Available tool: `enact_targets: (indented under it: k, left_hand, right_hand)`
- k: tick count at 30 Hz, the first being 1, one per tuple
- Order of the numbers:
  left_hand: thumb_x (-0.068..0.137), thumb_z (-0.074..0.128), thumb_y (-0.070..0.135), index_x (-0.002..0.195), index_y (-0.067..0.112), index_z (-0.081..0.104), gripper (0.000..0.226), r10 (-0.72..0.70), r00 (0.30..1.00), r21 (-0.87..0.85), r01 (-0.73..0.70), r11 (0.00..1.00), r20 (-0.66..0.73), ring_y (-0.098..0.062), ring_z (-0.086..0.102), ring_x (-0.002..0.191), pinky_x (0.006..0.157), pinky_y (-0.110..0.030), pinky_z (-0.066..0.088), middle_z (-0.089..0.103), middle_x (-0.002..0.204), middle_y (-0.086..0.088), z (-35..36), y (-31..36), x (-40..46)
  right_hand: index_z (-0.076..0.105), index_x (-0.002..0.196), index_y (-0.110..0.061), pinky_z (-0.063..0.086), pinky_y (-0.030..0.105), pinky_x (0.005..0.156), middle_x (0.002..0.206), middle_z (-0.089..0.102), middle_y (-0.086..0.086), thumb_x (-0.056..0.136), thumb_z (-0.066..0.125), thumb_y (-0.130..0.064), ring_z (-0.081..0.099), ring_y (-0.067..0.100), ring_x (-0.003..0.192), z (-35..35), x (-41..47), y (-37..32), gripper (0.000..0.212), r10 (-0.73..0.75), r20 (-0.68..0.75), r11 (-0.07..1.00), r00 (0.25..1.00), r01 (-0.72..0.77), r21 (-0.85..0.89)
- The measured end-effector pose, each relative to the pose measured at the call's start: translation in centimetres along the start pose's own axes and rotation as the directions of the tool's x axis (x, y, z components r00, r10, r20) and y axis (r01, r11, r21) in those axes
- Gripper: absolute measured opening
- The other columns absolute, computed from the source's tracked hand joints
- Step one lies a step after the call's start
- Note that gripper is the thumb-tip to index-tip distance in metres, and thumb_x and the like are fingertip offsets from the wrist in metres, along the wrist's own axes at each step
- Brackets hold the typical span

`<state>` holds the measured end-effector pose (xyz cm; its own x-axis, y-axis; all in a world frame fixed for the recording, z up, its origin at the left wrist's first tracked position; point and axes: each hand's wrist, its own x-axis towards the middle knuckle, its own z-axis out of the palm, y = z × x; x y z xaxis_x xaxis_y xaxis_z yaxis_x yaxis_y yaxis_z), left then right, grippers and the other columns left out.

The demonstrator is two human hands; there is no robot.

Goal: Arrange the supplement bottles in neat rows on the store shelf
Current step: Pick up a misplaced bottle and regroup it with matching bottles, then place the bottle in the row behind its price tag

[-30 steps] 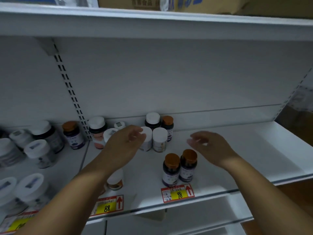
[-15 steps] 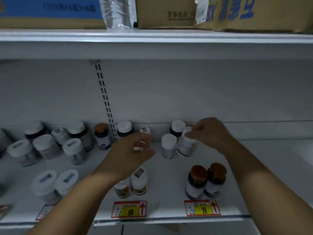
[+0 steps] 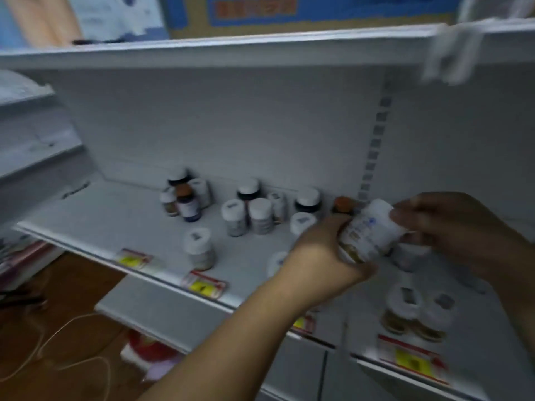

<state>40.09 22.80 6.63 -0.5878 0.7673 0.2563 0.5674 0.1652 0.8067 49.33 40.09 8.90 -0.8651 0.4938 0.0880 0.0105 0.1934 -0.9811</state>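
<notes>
Both hands hold one white-capped bottle (image 3: pixel 369 231) above the shelf (image 3: pixel 115 224), at about 3 o'clock in the view. The left hand (image 3: pixel 321 256) is wrapped around its lower body and base, fingers curled under, and the right hand (image 3: pixel 460 227) pinches the cap end with thumb and fingertips; both are closed on it. The bottle is tilted: its long axis runs from the base at 7 o'clock to the cap at 1 o'clock, with the label facing the camera. I judge it as a light, stiff plastic jar with a smooth, maybe a little slippery label, so the hold is best around the body just under the cap, not on the cap only. It should not break easily, but the contents may shift inside when it is turned. The picture is blurred, so the text on the label cannot be read. On the shelf, other bottles stand upright in loose groups: a cluster (image 3: pixel 185 198) at 10 o'clock from the held one, a middle group (image 3: pixel 254 212) at 9 o'clock, and a single bottle (image 3: pixel 199 248) near the front edge. A pair (image 3: pixel 417 311) stands at 5 o'clock. Yellow price tags (image 3: pixel 202 285) sit on the front rail.
</notes>
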Motion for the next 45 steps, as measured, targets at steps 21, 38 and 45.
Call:
enact_targets:
  k: [21,38,45]
  left_hand:
    - [0.076,0.049,0.063,0.132,0.037,0.040,0.064,-0.197,0.980,0.170,0.190,0.967,0.021,0.001,0.038,0.107,0.088,-0.019,0.028,0.042,0.142,0.011,-21.7,-20.4,1.1]
    - [0.090,0.050,0.034,0.127,0.028,0.047,0.038,-0.223,0.973,-0.006,0.223,0.975,-0.053,-0.009,0.050,0.103,0.085,-0.026,0.035,0.052,0.111,0.012,-21.0,-21.0,2.8]
    - [0.092,0.049,0.021,0.109,0.037,0.049,0.024,-0.181,0.982,-0.038,0.179,0.983,-0.058,-0.013,0.051,0.109,0.089,-0.027,0.038,0.055,0.108,0.011,-20.4,-20.3,3.4]
  right_hand:
    - [0.058,0.109,-0.034,0.043,0.024,0.080,0.118,0.058,-0.011,0.070,0.067,-0.054,0.054,0.009,0.103,26.6,7.7,5.6,0.045,0.089,0.160,0.718,0.983,0.048,-0.694]
    - [0.054,0.105,-0.003,0.036,0.037,0.082,0.113,0.053,0.019,0.082,0.056,-0.017,0.048,0.033,0.104,27.5,16.8,4.5,0.027,-0.062,0.260,0.292,0.964,0.267,-0.919]
    - [0.053,0.112,-0.003,0.042,0.038,0.086,0.116,0.049,0.020,0.078,0.063,-0.019,0.044,0.033,0.109,26.6,17.0,4.8,0.039,-0.060,0.295,0.334,0.954,0.298,-0.894]
